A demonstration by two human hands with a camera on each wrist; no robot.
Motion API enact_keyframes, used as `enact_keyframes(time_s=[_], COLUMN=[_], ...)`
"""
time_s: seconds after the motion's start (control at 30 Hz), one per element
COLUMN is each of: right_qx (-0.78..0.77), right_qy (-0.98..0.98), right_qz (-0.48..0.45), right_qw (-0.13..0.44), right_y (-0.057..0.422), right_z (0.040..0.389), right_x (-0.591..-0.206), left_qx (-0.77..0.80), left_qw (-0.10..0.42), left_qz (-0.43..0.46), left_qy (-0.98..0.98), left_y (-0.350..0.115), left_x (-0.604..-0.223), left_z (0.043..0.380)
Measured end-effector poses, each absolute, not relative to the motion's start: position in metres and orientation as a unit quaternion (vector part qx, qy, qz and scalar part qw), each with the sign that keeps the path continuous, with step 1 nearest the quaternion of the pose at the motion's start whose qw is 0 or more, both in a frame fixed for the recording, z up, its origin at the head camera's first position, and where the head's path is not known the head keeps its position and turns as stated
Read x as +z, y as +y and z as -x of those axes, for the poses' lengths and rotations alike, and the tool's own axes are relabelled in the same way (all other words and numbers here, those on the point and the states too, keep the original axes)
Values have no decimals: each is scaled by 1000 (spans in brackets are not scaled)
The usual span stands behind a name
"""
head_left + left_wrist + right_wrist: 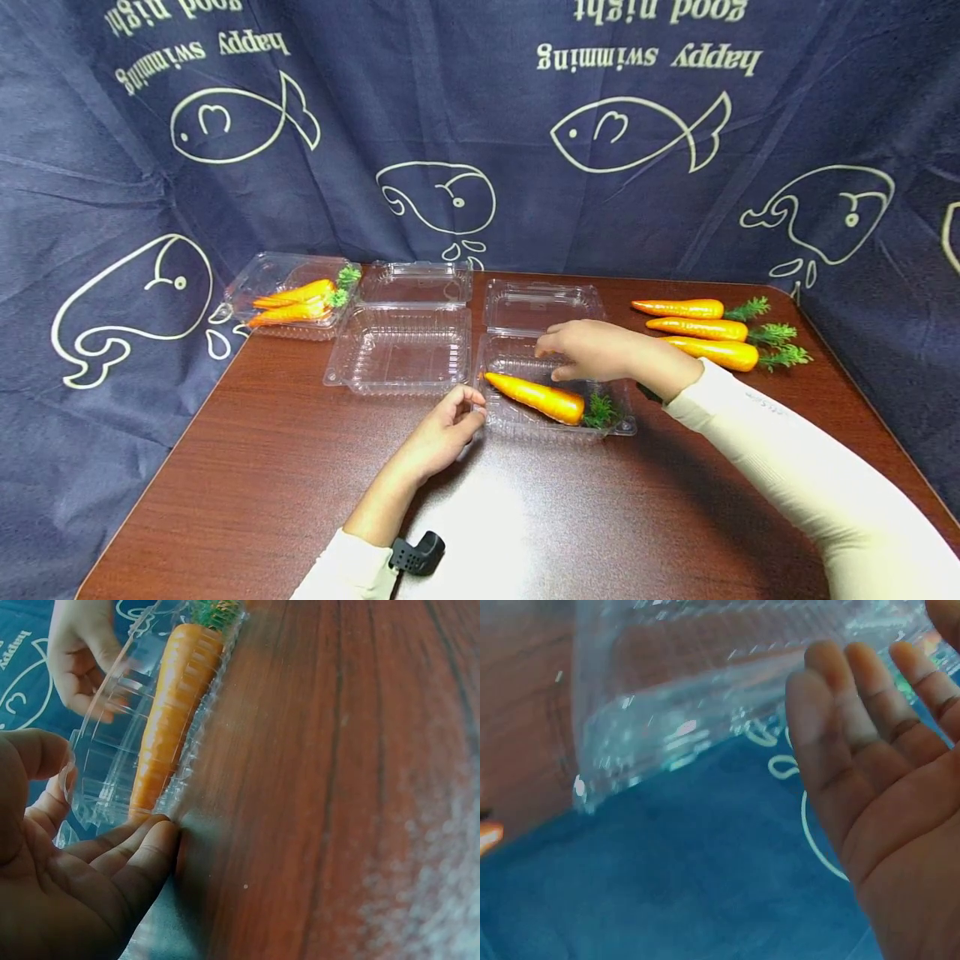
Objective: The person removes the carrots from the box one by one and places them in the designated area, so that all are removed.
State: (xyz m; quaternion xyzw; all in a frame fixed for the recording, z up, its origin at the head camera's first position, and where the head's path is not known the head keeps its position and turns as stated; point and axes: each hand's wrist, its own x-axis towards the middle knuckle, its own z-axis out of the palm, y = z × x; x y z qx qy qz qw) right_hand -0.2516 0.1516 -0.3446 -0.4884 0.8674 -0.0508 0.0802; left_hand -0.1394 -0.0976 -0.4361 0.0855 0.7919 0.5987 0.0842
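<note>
One large orange carrot (536,398) with green tops lies along the near side of an unlidded clear plastic clamshell box (622,427). At that box's left end is my left hand (442,433); in the left wrist view its thumb and fingers pinch the corner, close to the carrot's (172,712) tip. My right hand (588,348) hovers over the same box, behind the carrot, holding nothing. Its fingers are loosely bent in the head view and fairly straight in the right wrist view, beside the clear lid (682,712).
Left of this box stands another unlidded clear box (405,387). Farther left, a closed clamshell (247,287) contains carrots (292,304). Three carrots (697,329) lie in a row at the table's right. A dark blue curtain (480,108) hangs behind the brown table (262,475).
</note>
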Motion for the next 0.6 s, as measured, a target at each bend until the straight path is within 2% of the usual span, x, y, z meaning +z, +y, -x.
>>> enact_keyframes(time_s=[0.3, 0.43, 0.6], right_qx=[-50, -64, -64], right_qy=[865, 867, 864], right_qz=[466, 446, 444], right_qw=[177, 212, 230], right_y=[137, 134, 129], right_z=[251, 251, 251], right_x=[-348, -351, -357], left_qx=[595, 592, 604], left_qw=[84, 82, 78], left_qz=[-75, -71, -84], left_qy=[796, 799, 788], left_y=[-96, -93, -92], left_x=[-436, -423, -404], left_z=[139, 133, 124])
